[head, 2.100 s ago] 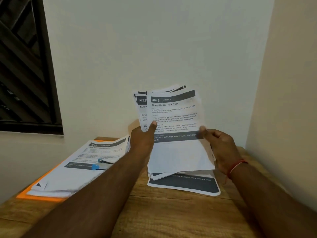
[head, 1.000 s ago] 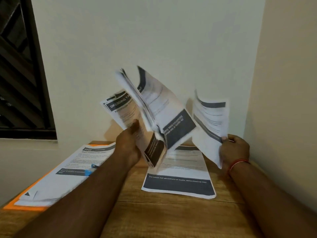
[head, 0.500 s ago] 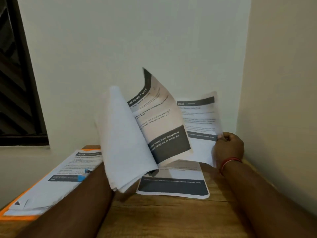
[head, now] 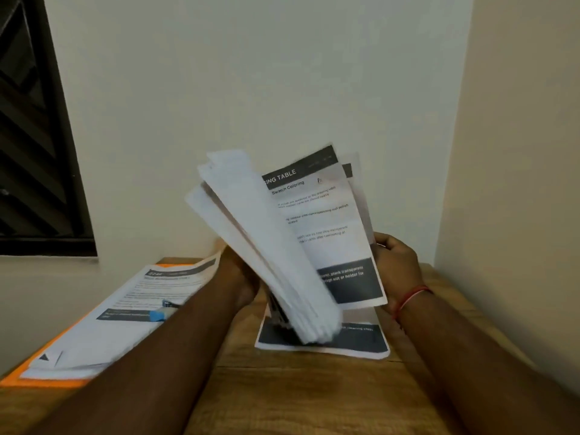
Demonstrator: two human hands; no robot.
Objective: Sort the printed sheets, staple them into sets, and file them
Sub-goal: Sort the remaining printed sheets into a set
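1. Above the middle of the wooden worktop, the left hand holds up a bundle of sheets; blank backs face the camera, fanned, top leaning left, blurred
2. Left hand's fingers are hidden behind the paper; what shows is the hand clamped on the bundle's left side
3. Right hand has its fingers curled round the right edge of a printed sheet, pinching it; the sheet is upright, text facing the camera
4. Printed sheet's header reads "...ING TABLE", then "Swatch Coloring"; dark band near its bottom; another sheet's corner peeks out behind its top right
5. Bundle overlaps the printed sheet's left part; cannot tell if they touch
6. Flat sheet lies on the worktop under the bundle's lower end, dark band along its near edge
7. Pile of sheets lies at left on an orange folder; a blue object sits on the pile, too blurred to identify
8. Red thread circles the right wrist
9. Dark-framed window at far left, pale walls behind
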